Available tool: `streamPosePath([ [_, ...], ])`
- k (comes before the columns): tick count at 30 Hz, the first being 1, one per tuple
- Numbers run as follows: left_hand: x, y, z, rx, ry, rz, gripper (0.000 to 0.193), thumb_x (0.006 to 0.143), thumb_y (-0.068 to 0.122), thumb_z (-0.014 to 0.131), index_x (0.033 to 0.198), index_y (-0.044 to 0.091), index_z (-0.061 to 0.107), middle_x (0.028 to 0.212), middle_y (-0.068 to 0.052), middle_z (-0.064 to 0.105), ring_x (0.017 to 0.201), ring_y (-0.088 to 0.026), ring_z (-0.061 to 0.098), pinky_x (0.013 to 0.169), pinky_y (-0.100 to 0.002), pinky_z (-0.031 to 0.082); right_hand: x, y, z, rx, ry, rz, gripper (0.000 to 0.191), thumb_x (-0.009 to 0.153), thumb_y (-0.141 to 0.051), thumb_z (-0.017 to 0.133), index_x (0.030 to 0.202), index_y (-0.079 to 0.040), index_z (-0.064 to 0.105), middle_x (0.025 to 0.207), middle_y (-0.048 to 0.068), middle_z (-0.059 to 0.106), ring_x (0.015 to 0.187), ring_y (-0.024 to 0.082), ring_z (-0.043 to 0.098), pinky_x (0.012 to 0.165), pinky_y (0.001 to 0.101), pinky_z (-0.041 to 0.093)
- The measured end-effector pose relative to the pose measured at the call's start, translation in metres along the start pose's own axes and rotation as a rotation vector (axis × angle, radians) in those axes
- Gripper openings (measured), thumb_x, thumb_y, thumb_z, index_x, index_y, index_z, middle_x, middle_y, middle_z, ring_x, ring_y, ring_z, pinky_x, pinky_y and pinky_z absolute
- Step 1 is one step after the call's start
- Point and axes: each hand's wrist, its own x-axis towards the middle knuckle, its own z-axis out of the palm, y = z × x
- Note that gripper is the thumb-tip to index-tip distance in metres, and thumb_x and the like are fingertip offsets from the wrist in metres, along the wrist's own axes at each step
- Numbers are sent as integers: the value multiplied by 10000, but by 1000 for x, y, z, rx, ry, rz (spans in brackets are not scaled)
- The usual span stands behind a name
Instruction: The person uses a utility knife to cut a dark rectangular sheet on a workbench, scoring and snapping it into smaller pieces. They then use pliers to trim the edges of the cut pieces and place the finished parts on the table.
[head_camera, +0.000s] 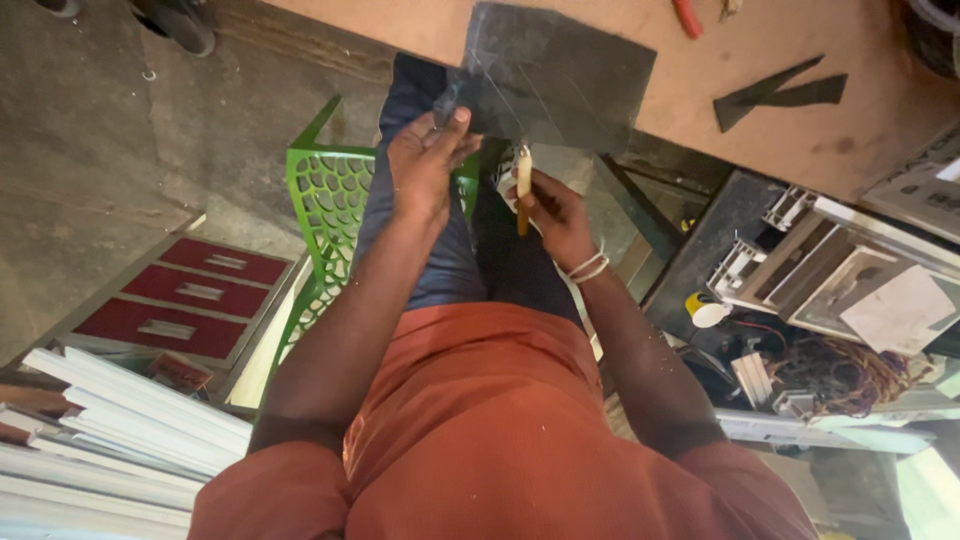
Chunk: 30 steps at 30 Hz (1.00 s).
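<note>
My left hand (425, 160) pinches the near corner of a dark, flat pane of glass (570, 75), thumb on top. The pane lies partly on a brown wooden tabletop (850, 150) and juts over its edge toward my knees. My right hand (555, 215), with white bands at the wrist, is closed around a slim wooden-handled tool (523, 185) held upright. The tool's tip is at the pane's near edge. I sit in dark trousers and an orange shirt on a green perforated plastic chair (325, 200).
Two dark offcut strips (780, 92) and a red-handled tool (687, 17) lie on the tabletop. White profile bars (120, 420) are stacked at the lower left, beside a frame with red panels (190, 295). Frame sections (850, 260) and tangled wires (840, 375) crowd the right.
</note>
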Motion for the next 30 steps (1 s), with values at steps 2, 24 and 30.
streamPosePath([
  [2,0,0,0,-9,-23,12,304,909,214,819,1024,-28,676,910,-95,735,801,-185,735,787,-309,621,2,1,1,78,-15,32,402,1081,-142,586,1439,37,549,1139,75,717,1038,141,671,953,305,549],
  [24,-4,6,2,-20,-18,-3,341,931,209,817,1054,-70,665,919,-109,724,844,-209,734,828,-347,618,5,7,6,-16,24,-69,382,1075,-93,589,1419,67,546,1165,128,720,1087,190,685,979,337,551],
  [30,-3,6,3,12,38,-37,320,903,194,802,1081,-30,657,911,-97,735,822,-204,743,817,-342,632,3,11,7,10,18,-49,389,1064,-91,591,1415,67,534,1169,125,709,1115,195,685,983,333,543],
])
